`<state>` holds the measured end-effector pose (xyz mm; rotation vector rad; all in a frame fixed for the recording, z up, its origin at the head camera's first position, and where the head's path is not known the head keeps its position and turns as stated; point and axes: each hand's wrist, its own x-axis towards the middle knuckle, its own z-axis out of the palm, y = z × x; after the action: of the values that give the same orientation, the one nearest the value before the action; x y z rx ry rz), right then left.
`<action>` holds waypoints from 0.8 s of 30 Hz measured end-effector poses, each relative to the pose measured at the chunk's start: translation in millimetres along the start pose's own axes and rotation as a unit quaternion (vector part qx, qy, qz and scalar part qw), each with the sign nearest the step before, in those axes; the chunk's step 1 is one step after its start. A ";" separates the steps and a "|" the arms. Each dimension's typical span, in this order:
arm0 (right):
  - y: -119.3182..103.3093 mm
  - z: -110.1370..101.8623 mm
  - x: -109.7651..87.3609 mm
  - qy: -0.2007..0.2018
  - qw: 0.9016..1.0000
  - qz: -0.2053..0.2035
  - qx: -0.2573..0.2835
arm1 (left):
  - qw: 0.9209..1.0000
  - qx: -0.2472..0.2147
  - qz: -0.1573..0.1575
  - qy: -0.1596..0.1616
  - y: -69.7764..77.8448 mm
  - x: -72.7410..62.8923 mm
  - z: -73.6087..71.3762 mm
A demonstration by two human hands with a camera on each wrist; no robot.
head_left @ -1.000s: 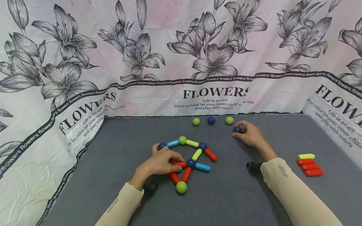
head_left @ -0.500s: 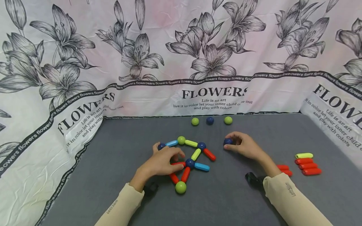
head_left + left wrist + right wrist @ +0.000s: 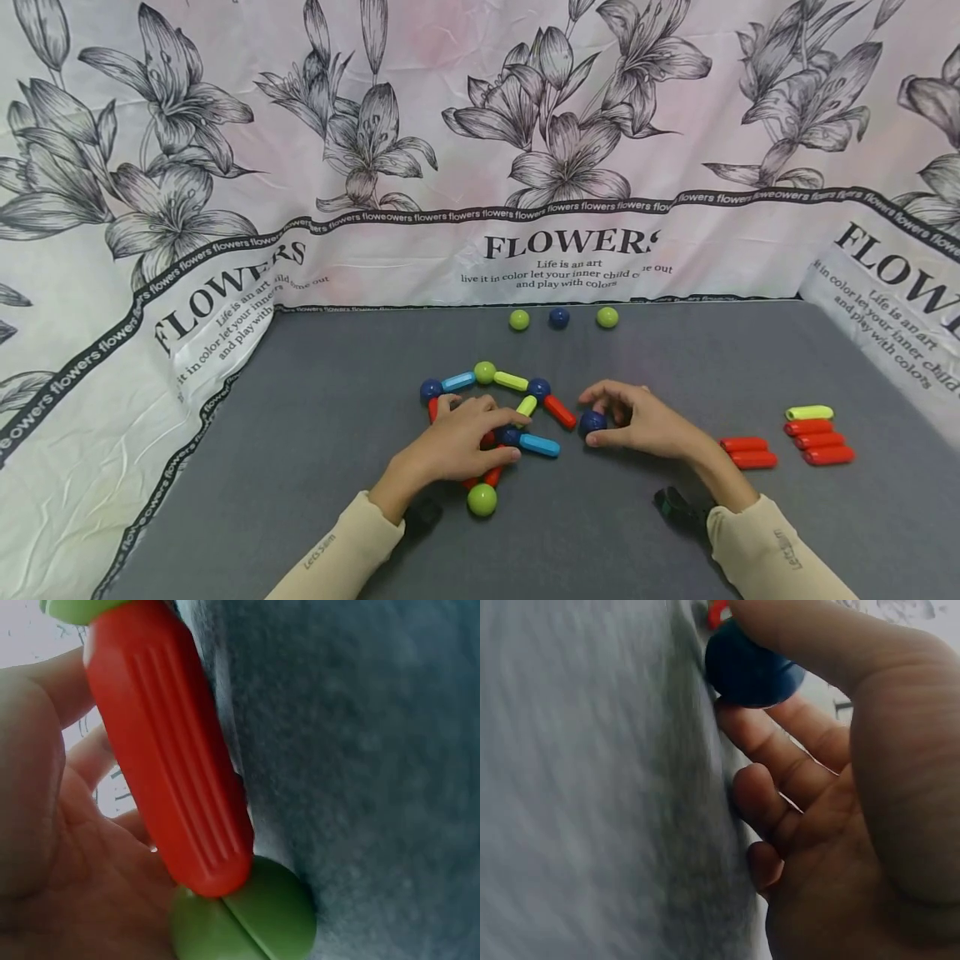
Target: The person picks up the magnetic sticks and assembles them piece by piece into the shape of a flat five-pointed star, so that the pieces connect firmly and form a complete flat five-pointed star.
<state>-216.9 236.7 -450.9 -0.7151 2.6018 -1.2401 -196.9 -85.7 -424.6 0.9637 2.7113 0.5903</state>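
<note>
A flat figure of coloured rods and balls lies on the grey table. My left hand (image 3: 465,440) reaches over it, index finger and thumb on either side of a blue ball (image 3: 510,436) that joins several rods. Part of the figure is hidden under this hand; the left wrist view shows a red rod (image 3: 169,742) and a green ball (image 3: 244,915) by the palm. My right hand (image 3: 645,421) pinches a loose blue ball (image 3: 591,422) between thumb and fingers, close to the free ends of a red rod (image 3: 559,412) and a light-blue rod (image 3: 539,446).
Along the back edge sit a green ball (image 3: 519,320), a blue ball (image 3: 558,317) and another green ball (image 3: 607,317). To the right lie two red rods (image 3: 748,452), then a stack of red rods (image 3: 819,440) with a yellow rod (image 3: 809,412). A flowered cloth (image 3: 570,250) hangs behind.
My right hand has brought its blue ball from the back toward me and leftward, beside the figure. My left hand has slid right, from the red rod to the joining blue ball.
</note>
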 end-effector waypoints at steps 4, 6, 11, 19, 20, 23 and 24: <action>-7.2 8.4 -0.5 -0.011 1.000 0.005 -0.015 | 1.000 -0.004 -0.001 -0.010 3.1 0.0 1.2; -10.0 11.9 0.2 -0.014 1.000 0.004 -0.020 | 1.000 -0.007 -0.002 -0.015 4.6 -0.4 1.4; -14.3 19.0 1.1 -0.008 0.999 -0.020 -0.024 | 1.000 -0.009 -0.012 -0.024 7.6 -1.1 3.1; -18.7 29.9 0.9 -0.004 0.999 -0.050 -0.016 | 1.000 0.014 -0.009 0.008 8.9 -1.0 9.9; -19.2 30.9 0.7 -0.004 0.999 -0.051 -0.015 | 1.000 0.015 -0.010 0.010 8.9 -0.9 10.3; -20.5 33.1 0.1 0.001 0.998 -0.055 -0.011 | 1.000 0.013 -0.011 0.008 8.4 -1.1 10.5; -20.7 33.5 0.0 0.003 0.999 -0.052 -0.010 | 1.000 0.013 -0.012 0.006 8.1 -1.0 10.5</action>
<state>-197.9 202.6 -456.4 -0.8614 2.6161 -1.2478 -188.2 -77.5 -430.5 0.9366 2.7435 0.5609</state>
